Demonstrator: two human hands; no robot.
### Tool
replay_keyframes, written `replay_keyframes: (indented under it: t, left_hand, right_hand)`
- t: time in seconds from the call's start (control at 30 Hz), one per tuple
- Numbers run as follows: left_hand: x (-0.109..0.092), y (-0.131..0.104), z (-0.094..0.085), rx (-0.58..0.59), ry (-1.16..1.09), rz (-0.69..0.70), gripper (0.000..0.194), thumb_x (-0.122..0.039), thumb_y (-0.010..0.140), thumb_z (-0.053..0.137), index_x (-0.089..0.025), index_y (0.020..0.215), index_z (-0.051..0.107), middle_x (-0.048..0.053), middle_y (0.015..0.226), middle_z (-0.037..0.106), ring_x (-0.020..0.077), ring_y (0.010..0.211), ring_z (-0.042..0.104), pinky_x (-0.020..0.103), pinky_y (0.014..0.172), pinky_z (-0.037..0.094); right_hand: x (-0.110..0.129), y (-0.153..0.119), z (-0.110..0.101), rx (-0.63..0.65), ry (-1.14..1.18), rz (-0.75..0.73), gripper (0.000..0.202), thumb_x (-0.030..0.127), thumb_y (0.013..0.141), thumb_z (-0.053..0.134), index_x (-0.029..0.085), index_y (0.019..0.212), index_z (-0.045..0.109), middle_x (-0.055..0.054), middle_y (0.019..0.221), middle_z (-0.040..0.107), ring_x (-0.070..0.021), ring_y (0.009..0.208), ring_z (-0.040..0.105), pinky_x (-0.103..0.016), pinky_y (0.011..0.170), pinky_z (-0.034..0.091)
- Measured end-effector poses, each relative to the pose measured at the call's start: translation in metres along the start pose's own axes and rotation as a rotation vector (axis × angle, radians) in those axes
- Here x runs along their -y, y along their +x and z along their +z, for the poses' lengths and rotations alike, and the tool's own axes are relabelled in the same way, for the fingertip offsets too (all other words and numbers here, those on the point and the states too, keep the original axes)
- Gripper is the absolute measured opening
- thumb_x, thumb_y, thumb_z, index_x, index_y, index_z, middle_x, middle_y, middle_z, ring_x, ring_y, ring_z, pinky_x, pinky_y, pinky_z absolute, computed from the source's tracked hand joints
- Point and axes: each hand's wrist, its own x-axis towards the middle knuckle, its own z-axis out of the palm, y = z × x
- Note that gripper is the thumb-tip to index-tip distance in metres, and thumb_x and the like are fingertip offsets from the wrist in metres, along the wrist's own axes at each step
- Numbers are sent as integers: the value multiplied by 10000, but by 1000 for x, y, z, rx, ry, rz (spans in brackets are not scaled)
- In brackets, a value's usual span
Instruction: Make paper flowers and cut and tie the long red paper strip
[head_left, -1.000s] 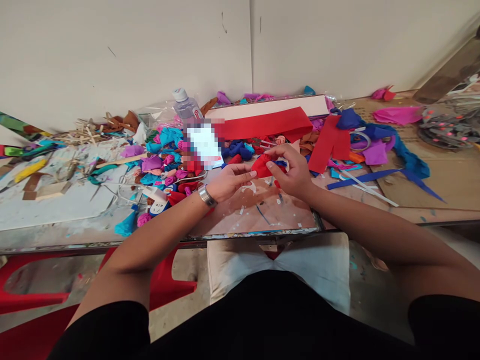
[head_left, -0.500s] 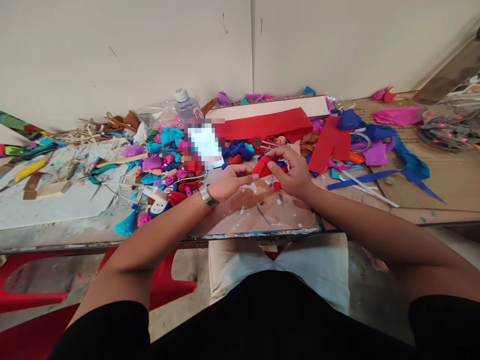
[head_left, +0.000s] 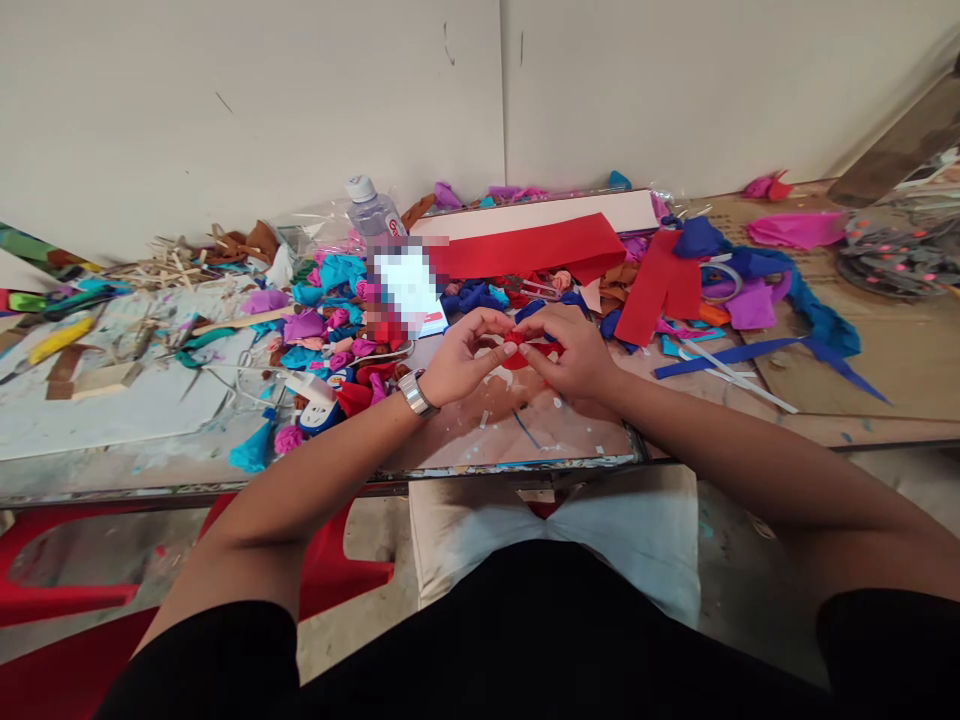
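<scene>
A person wears a black, short-sleeved top (head_left: 555, 640), its dark front falling in a smooth, unbroken block of colour. The left sleeve (head_left: 225, 645) and the right sleeve (head_left: 889, 640), both wide and black, end in curved hems above the elbows, leaving the forearms bare. A silver-toned metal watch (head_left: 415, 393) with a broad, shiny band circles the wrist just behind the left hand (head_left: 463, 362); its dial is too small to make out. The right hand (head_left: 576, 352) is bare to the wrist. Pale, off-white trousers (head_left: 634, 525), softly creased, show below the top; their full length is hidden.
</scene>
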Motion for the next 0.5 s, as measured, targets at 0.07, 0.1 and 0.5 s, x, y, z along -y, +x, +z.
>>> replay_keyframes:
  t: [0.07, 0.1, 0.5]
  left_hand:
    - [0, 0, 0, 10, -8, 4, 372, -445, 931, 845, -207, 1150, 661, 66, 1126, 727, 155, 1019, 714, 281, 881, 574]
    - [0, 0, -1, 9, -9, 9, 365, -441, 939, 838, -207, 1156, 662, 66, 1120, 736, 153, 1011, 719, 279, 876, 575]
    - [-3, 2, -5, -22, 12, 21, 329, -468, 969, 801, -206, 1143, 706, 72, 1131, 772, 150, 967, 728, 287, 846, 560]
  right_hand:
    - [0, 0, -1, 17, 0, 6, 184, 420, 1024, 660, 251, 1077, 706, -64, 1027, 807, -270, 984, 738, -446, 953, 492]
    - [0, -1, -1, 22, 0, 7, 199, 433, 1022, 668, 252, 1095, 706, -64, 1032, 807, -271, 987, 739, -444, 955, 492]
    - [-6, 1, -2, -10, -6, 15, 226, 455, 1027, 666, 244, 957, 710, -55, 958, 809, -261, 923, 732, -435, 892, 463]
